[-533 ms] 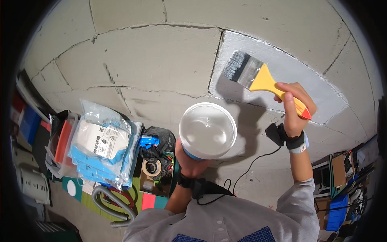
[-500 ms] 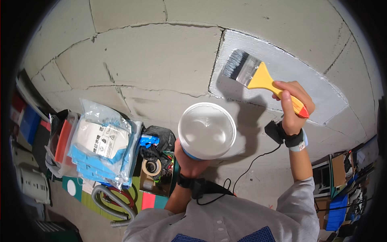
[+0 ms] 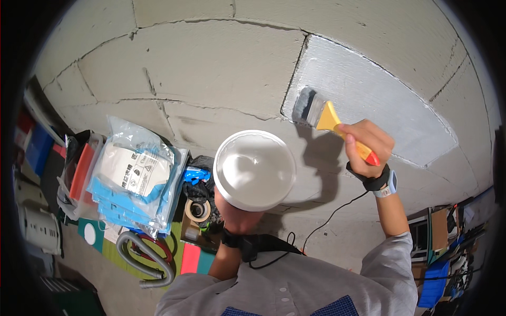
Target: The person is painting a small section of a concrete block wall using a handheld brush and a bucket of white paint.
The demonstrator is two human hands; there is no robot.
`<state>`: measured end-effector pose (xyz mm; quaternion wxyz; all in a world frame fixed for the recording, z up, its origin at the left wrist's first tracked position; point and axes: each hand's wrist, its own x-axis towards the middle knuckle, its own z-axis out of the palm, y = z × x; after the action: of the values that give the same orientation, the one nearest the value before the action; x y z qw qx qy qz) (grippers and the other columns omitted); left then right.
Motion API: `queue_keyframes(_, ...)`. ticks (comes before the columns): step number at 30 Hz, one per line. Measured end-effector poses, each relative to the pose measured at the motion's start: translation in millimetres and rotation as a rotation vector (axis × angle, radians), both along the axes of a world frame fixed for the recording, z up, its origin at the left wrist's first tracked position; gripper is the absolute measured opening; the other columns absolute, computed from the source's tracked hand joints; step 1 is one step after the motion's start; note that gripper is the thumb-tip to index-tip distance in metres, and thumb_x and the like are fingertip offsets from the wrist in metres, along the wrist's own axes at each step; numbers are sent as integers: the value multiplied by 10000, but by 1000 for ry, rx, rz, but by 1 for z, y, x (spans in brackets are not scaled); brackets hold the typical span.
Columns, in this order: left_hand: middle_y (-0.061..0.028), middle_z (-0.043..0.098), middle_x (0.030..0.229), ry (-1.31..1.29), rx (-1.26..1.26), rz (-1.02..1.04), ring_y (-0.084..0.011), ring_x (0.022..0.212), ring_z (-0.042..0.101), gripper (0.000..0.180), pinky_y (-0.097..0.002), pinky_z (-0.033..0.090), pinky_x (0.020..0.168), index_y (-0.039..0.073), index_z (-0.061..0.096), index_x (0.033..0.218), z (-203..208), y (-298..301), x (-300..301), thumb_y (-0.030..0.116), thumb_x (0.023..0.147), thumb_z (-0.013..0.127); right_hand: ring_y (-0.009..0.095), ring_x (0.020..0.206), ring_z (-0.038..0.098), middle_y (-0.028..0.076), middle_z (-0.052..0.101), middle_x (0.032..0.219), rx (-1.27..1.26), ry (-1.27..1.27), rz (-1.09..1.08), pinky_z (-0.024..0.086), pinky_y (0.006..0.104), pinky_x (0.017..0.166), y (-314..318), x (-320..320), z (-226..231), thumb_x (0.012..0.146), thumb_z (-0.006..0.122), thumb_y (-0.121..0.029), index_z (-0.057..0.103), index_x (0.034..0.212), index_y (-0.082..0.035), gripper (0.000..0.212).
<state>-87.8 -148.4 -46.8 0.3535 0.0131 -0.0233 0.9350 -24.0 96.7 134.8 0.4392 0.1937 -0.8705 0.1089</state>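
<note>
My right hand (image 3: 369, 145) is closed round the yellow, red-tipped handle of a flat paintbrush (image 3: 328, 117). The bristles lie against the lower left part of a block coated in light grey-white paint (image 3: 374, 89) on the wall. Below and to the left, my left hand (image 3: 237, 213) holds a round white tub (image 3: 255, 171) from beneath and its near side. Pale, glossy liquid shows inside the tub. Most of the left fingers are hidden behind it.
The wall (image 3: 221, 63) is built of large grey blocks with dark joints. At the left, a clear bag of blue and white items (image 3: 137, 168) lies near tape (image 3: 197, 210), a grey hose (image 3: 147, 263) and an orange container (image 3: 84, 168). A blue bin (image 3: 436, 284) stands lower right.
The brush has moved down and slightly left across the painted block, its bristles now pressed to the lower left area. The tub has shifted left and a little nearer the lens.
</note>
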Motion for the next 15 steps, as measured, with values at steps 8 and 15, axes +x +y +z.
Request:
queue_keyframes(8,-131,315,1608,-34,-224,73,-375,1470,315,877,-594,250,1192,162,316,1572,-19,-8,0,735,911,390,211,622,642,125,698,766,-48,185,-21,500,300,585,-2,-7,17,791,631,54,766,945,19,208)
queue_keyframes(15,-128,320,1594,-21,-182,98,-392,1445,333,890,-601,290,1148,173,321,1564,-30,-16,4,751,894,424,191,619,648,103,688,746,-26,20,24,501,293,575,3,-2,-6,802,644,36,773,940,6,191)
